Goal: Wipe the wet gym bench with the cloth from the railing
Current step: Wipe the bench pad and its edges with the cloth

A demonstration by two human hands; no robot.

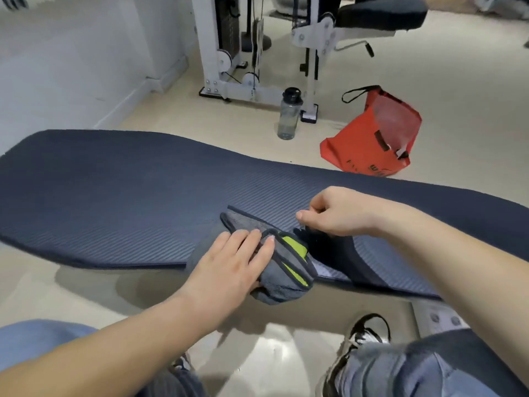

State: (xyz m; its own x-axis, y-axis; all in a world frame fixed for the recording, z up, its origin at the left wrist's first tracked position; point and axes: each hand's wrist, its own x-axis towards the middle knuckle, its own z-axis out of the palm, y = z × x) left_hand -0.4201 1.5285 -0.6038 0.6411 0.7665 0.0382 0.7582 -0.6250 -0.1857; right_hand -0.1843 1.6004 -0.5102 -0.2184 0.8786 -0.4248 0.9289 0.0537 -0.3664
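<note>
Cloth (pixel 282 270) is kept folded at the near edge of the bench (pixel 114 196), pressed flat under the open left hand (pixel 232 262), while its corner is pinched by the right hand (pixel 340 210), probably for refolding.

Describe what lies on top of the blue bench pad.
A grey cloth with green patches lies on the bench pad, hanging over its near edge. The left hand presses flat on it; the right hand pinches a dark fold. The pad under the cloth is hidden.
</note>
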